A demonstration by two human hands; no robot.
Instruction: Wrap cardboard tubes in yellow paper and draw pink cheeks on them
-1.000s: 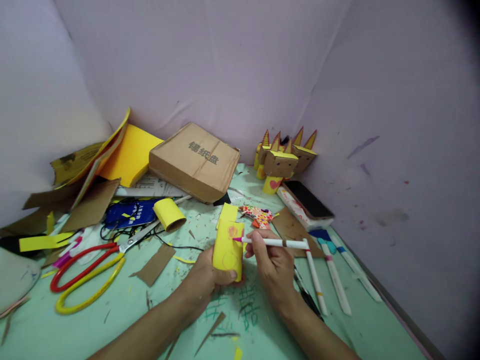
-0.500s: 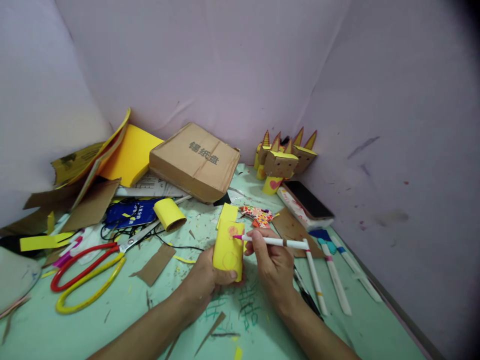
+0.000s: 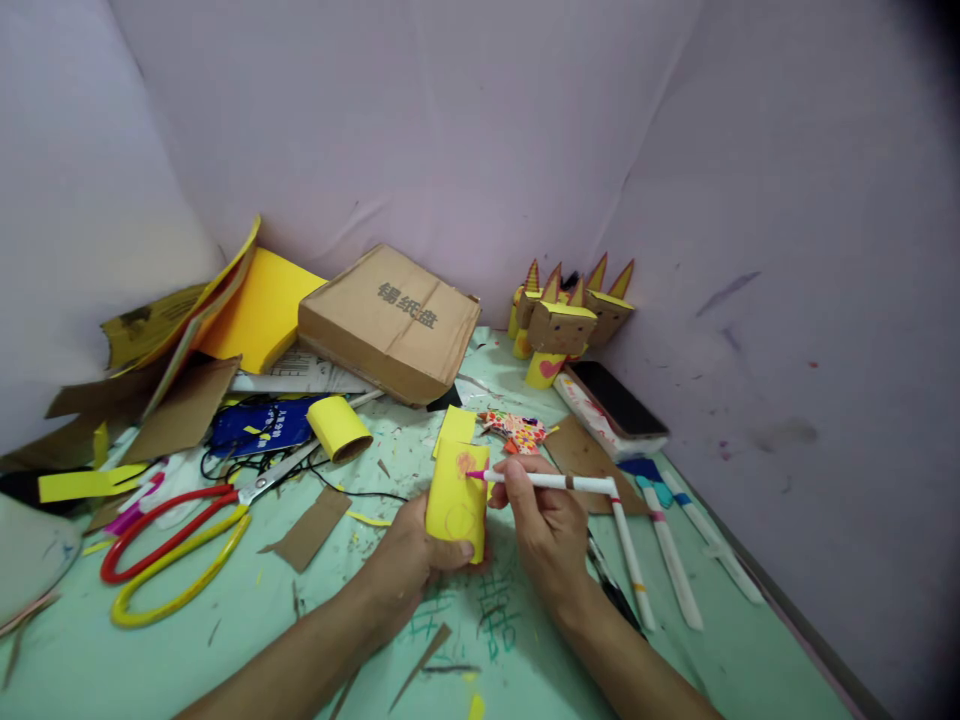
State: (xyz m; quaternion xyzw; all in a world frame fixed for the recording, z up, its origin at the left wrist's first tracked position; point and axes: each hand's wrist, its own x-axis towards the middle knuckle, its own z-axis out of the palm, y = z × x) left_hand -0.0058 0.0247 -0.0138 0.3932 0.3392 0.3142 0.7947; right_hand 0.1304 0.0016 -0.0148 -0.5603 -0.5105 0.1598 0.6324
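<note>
In the middle of the head view, my left hand (image 3: 416, 560) is closed around the lower part of a yellow paper-covered tube (image 3: 456, 515), with the thumb across its front. On the tube are a pink-red coloured patch near the top and a round outline below it. My right hand (image 3: 544, 530) pinches a white marker (image 3: 551, 482) whose magenta tip touches the tube beside the coloured patch. Behind the tube lie a small yellow paper piece (image 3: 456, 425) and a flower-patterned scrap (image 3: 517, 430).
Red-and-yellow-handled scissors (image 3: 180, 545) lie left, near a second yellow tube (image 3: 339, 428). A cardboard box (image 3: 390, 325) stands behind. Right are several markers (image 3: 673, 560), a phone (image 3: 619, 400) and cardboard figures (image 3: 562, 325) with pointed ears. Scraps (image 3: 311, 528) litter the green table (image 3: 247, 660).
Almost nothing differs. Both hands hold the same positions, and the marker tip stays at the coloured patch.
</note>
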